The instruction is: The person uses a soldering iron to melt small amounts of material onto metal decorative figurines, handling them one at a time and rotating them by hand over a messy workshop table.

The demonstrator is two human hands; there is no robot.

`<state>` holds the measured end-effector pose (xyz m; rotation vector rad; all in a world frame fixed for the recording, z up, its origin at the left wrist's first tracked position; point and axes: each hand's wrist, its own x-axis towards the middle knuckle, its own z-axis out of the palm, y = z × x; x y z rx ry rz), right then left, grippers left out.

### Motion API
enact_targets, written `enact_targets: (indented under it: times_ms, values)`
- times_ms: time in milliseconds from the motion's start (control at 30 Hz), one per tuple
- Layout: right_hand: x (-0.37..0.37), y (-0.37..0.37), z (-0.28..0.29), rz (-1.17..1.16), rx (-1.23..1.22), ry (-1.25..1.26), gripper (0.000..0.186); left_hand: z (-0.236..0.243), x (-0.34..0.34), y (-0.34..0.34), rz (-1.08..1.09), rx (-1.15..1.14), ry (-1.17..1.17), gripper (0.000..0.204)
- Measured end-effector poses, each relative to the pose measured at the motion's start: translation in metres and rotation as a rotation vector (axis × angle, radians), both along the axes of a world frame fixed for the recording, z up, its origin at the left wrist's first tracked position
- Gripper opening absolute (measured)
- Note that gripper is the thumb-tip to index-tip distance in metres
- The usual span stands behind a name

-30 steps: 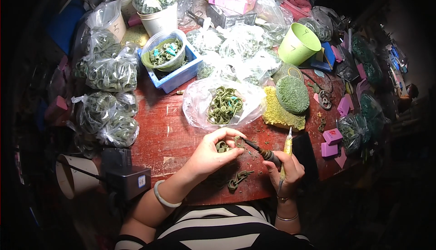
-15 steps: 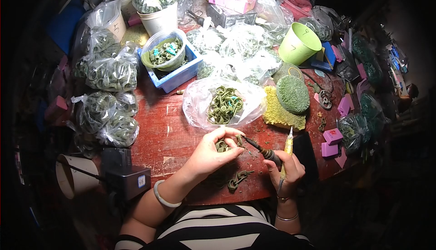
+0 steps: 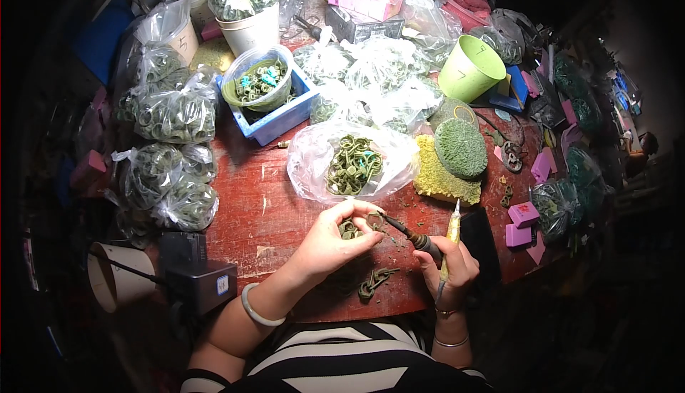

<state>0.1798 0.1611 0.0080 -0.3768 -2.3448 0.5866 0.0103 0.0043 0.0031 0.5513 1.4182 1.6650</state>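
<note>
My left hand [image 3: 335,239] is closed, pinching a small dark-green ring [image 3: 374,219] between thumb and fingertips. More green rings [image 3: 348,229] are tucked in its palm. My right hand [image 3: 457,268] grips a soldering iron [image 3: 426,244] whose dark, thin tip points left and touches or nearly touches the pinched ring. A yellow pen-like tool [image 3: 452,243] with a pointed tip stands upright in the same hand. Below the hands, a few loose green rings [image 3: 374,284] lie on the red table [image 3: 260,250]. Just beyond, an open clear plastic bag [image 3: 303,161] holds several green rings.
A yellow sponge-like block [image 3: 437,172] and a round green pad [image 3: 460,149] lie to the right. Filled bags [image 3: 175,111], a blue bin [image 3: 275,129] with a tub [image 3: 235,97], and a lime-green cup [image 3: 471,68] crowd the back and left. A black box [image 3: 200,284] stands at the left edge.
The ring in my left fingertips has turned, so its round face shows now instead of its narrow side. Both hands and the soldering iron stay in nearly the same place.
</note>
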Motion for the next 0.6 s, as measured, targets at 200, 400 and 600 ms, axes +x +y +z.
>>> enact_targets:
  times_ms: [200, 400, 600]
  values:
    - [0.0001, 0.0008, -0.0015, 0.006, 0.004, 0.009, 0.029, 0.0002, 0.0016, 0.0007, 0.02, -0.004, -0.008, 0.035]
    - [0.0006, 0.0, 0.0001, 0.003, -0.004, -0.004, 0.029, 0.0063, 0.0006, -0.0004, 0.001, -0.015, -0.074, 0.033]
    - [0.0018, -0.0002, -0.0005, 0.021, 0.0, -0.011, 0.03, 0.0006, -0.0002, -0.0001, -0.043, -0.013, 0.012, 0.029]
